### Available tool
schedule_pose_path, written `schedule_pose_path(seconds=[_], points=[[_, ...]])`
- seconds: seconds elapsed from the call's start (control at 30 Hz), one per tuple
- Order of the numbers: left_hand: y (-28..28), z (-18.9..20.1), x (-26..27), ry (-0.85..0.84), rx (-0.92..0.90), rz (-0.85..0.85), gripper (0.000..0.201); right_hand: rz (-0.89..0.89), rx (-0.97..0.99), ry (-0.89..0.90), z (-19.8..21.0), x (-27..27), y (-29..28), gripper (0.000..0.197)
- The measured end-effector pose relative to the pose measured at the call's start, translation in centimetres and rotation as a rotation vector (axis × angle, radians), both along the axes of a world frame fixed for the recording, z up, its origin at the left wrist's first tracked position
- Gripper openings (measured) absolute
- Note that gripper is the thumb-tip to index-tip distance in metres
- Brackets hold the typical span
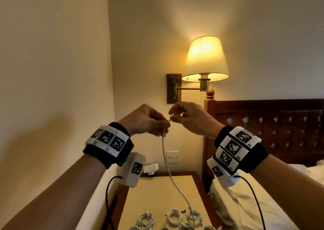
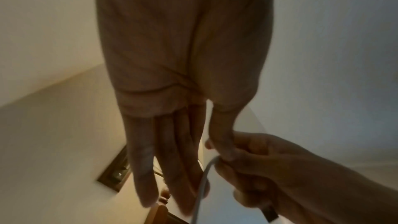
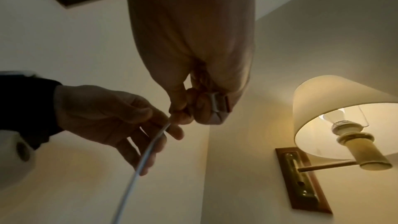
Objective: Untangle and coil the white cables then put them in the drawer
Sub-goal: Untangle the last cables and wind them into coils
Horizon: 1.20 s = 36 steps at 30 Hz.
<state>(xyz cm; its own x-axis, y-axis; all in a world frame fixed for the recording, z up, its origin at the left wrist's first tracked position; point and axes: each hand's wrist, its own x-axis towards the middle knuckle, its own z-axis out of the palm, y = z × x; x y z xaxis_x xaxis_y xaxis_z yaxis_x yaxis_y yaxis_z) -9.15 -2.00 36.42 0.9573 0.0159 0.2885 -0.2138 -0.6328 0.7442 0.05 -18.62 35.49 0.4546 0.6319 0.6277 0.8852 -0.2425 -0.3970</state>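
Note:
I hold a white cable (image 1: 164, 159) up in front of the wall, and it hangs down to the nightstand (image 1: 154, 194). My left hand (image 1: 165, 124) pinches the cable near its top between thumb and fingers. My right hand (image 1: 173, 118) touches the left and grips the cable's end. In the right wrist view its connector (image 3: 216, 105) sits inside the curled fingers of the right hand (image 3: 193, 113), and the cable (image 3: 148, 151) runs past the left hand (image 3: 107, 117). Several coiled white cables (image 1: 174, 216) lie at the nightstand's near edge. No drawer is in view.
A lit wall lamp (image 1: 205, 59) hangs just above and right of my hands. A wooden headboard (image 1: 263, 124) and bed with a pillow (image 1: 245, 207) stand to the right. A wall switch (image 1: 172, 157) and a white plug adapter (image 1: 150, 169) are behind the nightstand.

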Motion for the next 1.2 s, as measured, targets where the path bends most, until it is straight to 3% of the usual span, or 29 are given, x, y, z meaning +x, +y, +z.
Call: schedule_pose_path(seconds=[0.1,0.2,0.3,0.4,0.43,0.5,0.57,0.63,0.73,0.87,0.93,1.0,1.07,1.13,1.2], points=[[0.4,-0.2,0.4,-0.095,-0.046,0.108,0.014,-0.016,0.061,0.121,0.1,0.8,-0.8,0.022],[1.4,-0.4,0.4,-0.048,-0.076,0.076,0.016,0.046,0.261,0.293,-0.3,1.2,-1.8,0.015],[1.3,-0.9,0.5,0.053,-0.062,-0.080,0.023,0.063,0.326,0.246,-0.8,1.0,-1.4,0.022],[0.0,-1.0,1.1,-0.033,-0.076,-0.077,0.024,0.015,0.334,0.175,-1.4,0.5,-0.2,0.030],[-0.2,-1.0,1.3,-0.092,-0.119,-0.033,0.022,0.009,0.384,0.247,-1.7,0.2,0.1,0.035],[-0.5,-1.0,2.0,-0.182,-0.289,0.044,0.019,0.097,0.394,0.595,-2.5,-0.7,0.9,0.046],[-0.2,-0.9,2.5,-0.202,-0.538,0.039,0.016,0.264,0.166,0.898,-4.5,-1.8,1.8,0.043],[0.9,-0.7,2.8,-0.214,-0.740,0.039,0.015,0.433,-0.024,1.023,-6.9,-2.8,2.3,0.037],[4.7,-0.4,3.1,-0.362,-0.881,0.236,0.022,0.520,0.015,1.091,-8.8,-2.9,0.6,0.035],[11.1,-1.2,1.4,-0.603,-0.591,0.814,0.019,0.315,-0.024,0.983,-7.7,-1.0,-4.0,0.033],[13.0,-1.5,0.6,-0.457,-0.336,0.925,0.025,0.229,0.005,0.925,-6.6,-0.6,-4.8,0.032],[12.0,-1.5,0.0,-0.031,0.151,0.926,0.046,0.147,0.042,0.835,-5.3,-0.9,-4.1,0.033],[8.4,-0.7,-0.1,0.068,0.339,0.897,0.057,0.057,0.074,0.714,-3.8,-1.6,-2.3,0.033],[4.8,0.3,0.0,-0.112,0.266,0.663,0.043,0.001,0.098,0.617,-2.3,-1.9,-0.1,0.031],[1.2,1.0,0.0,-0.089,0.024,0.281,0.029,-0.030,0.112,0.552,-1.0,-1.9,1.7,0.030]])
